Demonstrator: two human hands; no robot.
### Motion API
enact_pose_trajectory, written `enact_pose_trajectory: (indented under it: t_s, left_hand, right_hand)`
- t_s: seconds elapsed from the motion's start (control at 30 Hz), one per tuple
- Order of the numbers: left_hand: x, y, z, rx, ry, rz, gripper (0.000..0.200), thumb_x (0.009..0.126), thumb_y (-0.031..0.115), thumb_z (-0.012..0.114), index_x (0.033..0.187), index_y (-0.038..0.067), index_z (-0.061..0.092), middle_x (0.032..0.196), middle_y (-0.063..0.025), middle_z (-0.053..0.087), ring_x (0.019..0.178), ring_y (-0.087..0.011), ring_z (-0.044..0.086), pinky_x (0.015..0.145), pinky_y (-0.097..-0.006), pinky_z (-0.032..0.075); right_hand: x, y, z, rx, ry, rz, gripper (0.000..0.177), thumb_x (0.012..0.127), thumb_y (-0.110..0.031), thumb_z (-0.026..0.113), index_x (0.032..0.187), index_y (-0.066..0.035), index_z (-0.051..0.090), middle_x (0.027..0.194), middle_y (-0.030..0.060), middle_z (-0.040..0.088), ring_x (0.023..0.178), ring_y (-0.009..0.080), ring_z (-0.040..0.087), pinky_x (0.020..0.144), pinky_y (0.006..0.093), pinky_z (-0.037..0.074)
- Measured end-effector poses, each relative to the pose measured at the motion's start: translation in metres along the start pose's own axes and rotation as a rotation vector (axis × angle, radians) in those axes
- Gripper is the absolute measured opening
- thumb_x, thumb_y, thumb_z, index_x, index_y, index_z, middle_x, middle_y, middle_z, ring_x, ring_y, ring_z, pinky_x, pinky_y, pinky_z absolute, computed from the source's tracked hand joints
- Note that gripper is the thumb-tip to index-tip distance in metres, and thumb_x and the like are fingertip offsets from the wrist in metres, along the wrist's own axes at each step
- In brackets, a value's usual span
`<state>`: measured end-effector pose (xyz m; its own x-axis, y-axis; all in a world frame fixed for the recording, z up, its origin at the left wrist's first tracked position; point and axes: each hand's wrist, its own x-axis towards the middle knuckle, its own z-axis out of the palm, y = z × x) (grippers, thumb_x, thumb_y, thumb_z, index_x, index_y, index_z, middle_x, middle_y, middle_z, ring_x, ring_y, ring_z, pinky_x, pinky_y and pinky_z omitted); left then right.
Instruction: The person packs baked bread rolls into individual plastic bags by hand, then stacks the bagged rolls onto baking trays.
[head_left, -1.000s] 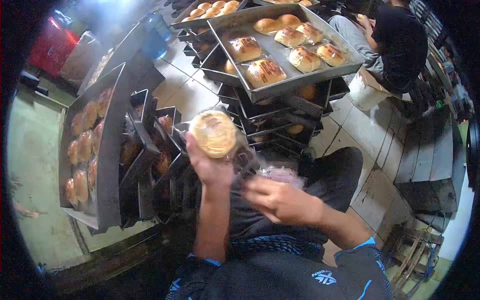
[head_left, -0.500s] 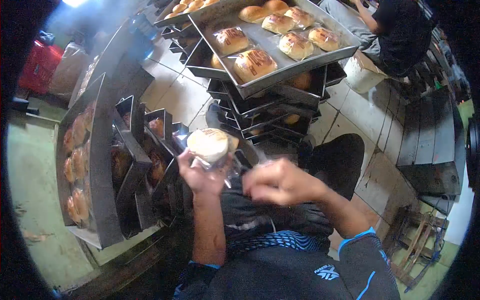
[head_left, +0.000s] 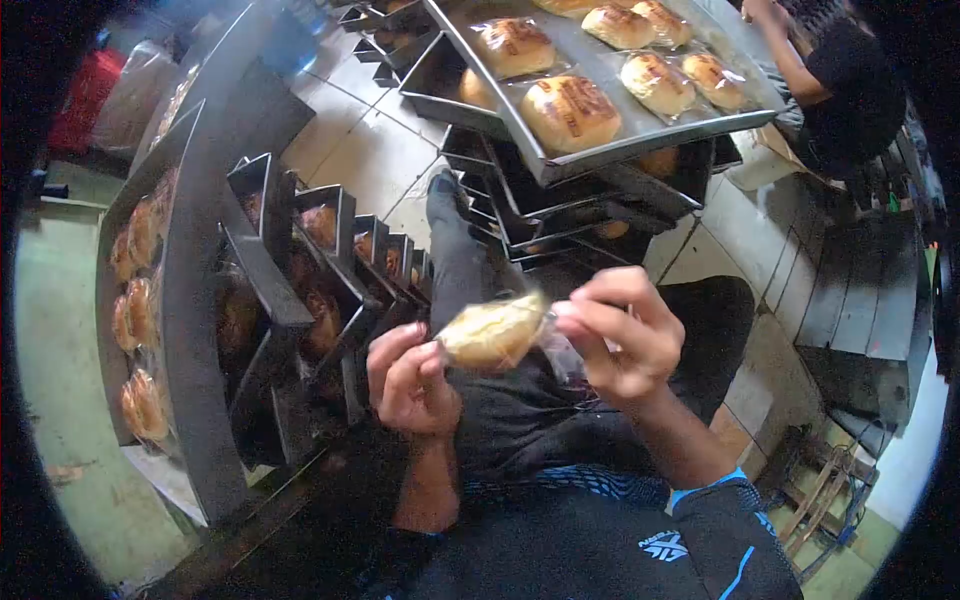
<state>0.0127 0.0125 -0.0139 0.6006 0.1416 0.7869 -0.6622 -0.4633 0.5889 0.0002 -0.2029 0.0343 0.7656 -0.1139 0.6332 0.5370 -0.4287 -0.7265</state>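
A pale yellow bread bun (head_left: 494,333) hangs between my two hands above my lap, slightly blurred, with a bit of clear plastic film near its right side. My left hand (head_left: 412,380) pinches its left end with thumb and fingers. The right end is pinched by the thumb and forefinger of my right hand (head_left: 625,338), the other fingers curled. Beyond my hands, a metal tray (head_left: 640,145) on a stack of trays holds several browned buns (head_left: 570,110) in clear wrapping.
At the left, stacked dark trays (head_left: 275,275) and an upright tray hold wrapped buns (head_left: 142,310). A co-worker in dark clothing (head_left: 850,85) is at the top right. Grey metal containers (head_left: 865,290) and a wooden frame (head_left: 825,490) stand at the right.
The bun has moved from my left palm to between both hands, lower and to the right. My right hand has come up to its right end. The view has shifted.
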Motion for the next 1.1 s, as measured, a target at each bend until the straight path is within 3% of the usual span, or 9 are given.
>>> enact_pose_trajectory:
  t_s: [0.07, 0.17, 0.5, 0.57, 0.73, 0.83, 0.9, 1.03, 1.1]
  left_hand:
    - [-0.007, -0.024, -0.004, 0.123, -0.094, -0.038, 0.014, 0.094, 0.013, 0.069, 0.094, -0.001, 0.069, 0.097, -0.0145, 0.066, 0.086, -0.0255, 0.065, 0.078, -0.0357, 0.053]
    - [-0.025, -0.059, -0.004, 0.171, -0.154, -0.103, 0.01, 0.09, 0.007, 0.071, 0.093, -0.002, 0.068, 0.091, -0.0132, 0.065, 0.081, -0.0256, 0.064, 0.072, -0.0359, 0.052]
    - [-0.017, -0.064, 0.032, 0.083, -0.116, -0.113, 0.018, 0.088, 0.014, 0.076, 0.082, -0.001, 0.069, 0.078, -0.0105, 0.065, 0.068, -0.024, 0.063, 0.062, -0.0313, 0.051]
    - [-0.016, -0.072, 0.02, 0.004, -0.004, -0.604, 0.016, 0.093, 0.009, 0.071, 0.081, -0.002, 0.068, 0.073, -0.0033, 0.065, 0.062, -0.0095, 0.056, 0.056, -0.0257, 0.044]
    - [-0.064, -0.02, -0.043, -0.025, -0.237, -1.115, 0.012, 0.092, 0.007, 0.071, 0.085, -0.002, 0.073, 0.071, 0.0019, 0.063, 0.058, -0.0042, 0.051, 0.053, -0.0205, 0.039]
    - [-0.107, -0.006, -0.059, 0.215, -0.327, -0.735, 0.012, 0.091, 0.008, 0.072, 0.087, -0.003, 0.072, 0.073, -0.0019, 0.066, 0.064, -0.0103, 0.061, 0.058, -0.0218, 0.048]
    - [-0.094, 0.009, -0.06, 0.096, -0.238, -0.77, 0.012, 0.092, 0.009, 0.071, 0.089, -0.002, 0.071, 0.074, -0.0032, 0.067, 0.063, -0.0102, 0.061, 0.056, -0.0221, 0.047]
    - [-0.038, 0.005, -0.062, -0.016, -0.212, -0.991, 0.012, 0.093, 0.011, 0.071, 0.094, -0.001, 0.07, 0.076, -0.0032, 0.067, 0.059, -0.0081, 0.059, 0.053, -0.0214, 0.044]
    - [-0.022, -0.015, -0.054, -0.038, -0.256, -1.041, 0.015, 0.096, 0.015, 0.068, 0.094, 0.001, 0.071, 0.075, -0.0011, 0.066, 0.057, -0.0051, 0.055, 0.051, -0.0206, 0.041]
  right_hand:
    - [-0.011, 0.028, 0.023, -0.007, 0.037, -0.135, 0.012, 0.081, -0.004, 0.077, 0.093, -0.003, 0.072, 0.089, 0.0102, 0.066, 0.078, 0.0238, 0.066, 0.07, 0.034, 0.054]
    - [-0.037, 0.076, 0.053, 0.262, -0.145, 0.404, 0.007, 0.086, -0.002, 0.072, 0.09, -0.001, 0.067, 0.089, 0.0112, 0.066, 0.08, 0.0235, 0.067, 0.072, 0.0339, 0.055]
    - [-0.006, 0.09, 0.098, -0.026, -0.087, -0.03, 0.022, 0.088, -0.016, 0.075, 0.073, -0.005, 0.063, 0.07, 0.0039, 0.051, 0.061, 0.0181, 0.049, 0.057, 0.0315, 0.042]
    - [0.006, 0.086, 0.094, 0.053, 0.148, 0.416, 0.032, 0.095, -0.014, 0.068, 0.068, -0.003, 0.055, 0.065, 0.0032, 0.049, 0.057, 0.0116, 0.045, 0.053, 0.0292, 0.037]
    - [-0.112, 0.064, 0.082, -0.116, 0.013, 0.599, 0.043, 0.1, -0.017, 0.059, 0.063, -0.001, 0.047, 0.058, 0.0044, 0.043, 0.054, 0.0114, 0.04, 0.051, 0.033, 0.034]
    - [-0.142, 0.056, 0.063, -0.139, -0.291, 0.854, 0.034, 0.098, -0.014, 0.06, 0.068, 0.003, 0.058, 0.059, 0.0169, 0.053, 0.052, 0.0185, 0.049, 0.053, 0.0362, 0.038]
    - [-0.123, 0.056, 0.038, -0.163, -0.474, 0.816, 0.021, 0.089, -0.013, 0.07, 0.073, 0.0, 0.071, 0.064, 0.0174, 0.061, 0.051, 0.0233, 0.051, 0.053, 0.0404, 0.04]
    - [-0.046, 0.031, 0.025, -0.118, -0.313, 0.229, 0.015, 0.079, -0.023, 0.079, 0.084, -0.009, 0.077, 0.087, 0.0078, 0.074, 0.082, 0.0253, 0.07, 0.08, 0.0422, 0.05]
    - [-0.031, 0.023, 0.047, -0.069, -0.63, 0.131, 0.057, 0.074, -0.025, 0.083, 0.127, -0.013, 0.065, 0.129, 0.0074, 0.067, 0.119, 0.0255, 0.063, 0.108, 0.0549, 0.038]
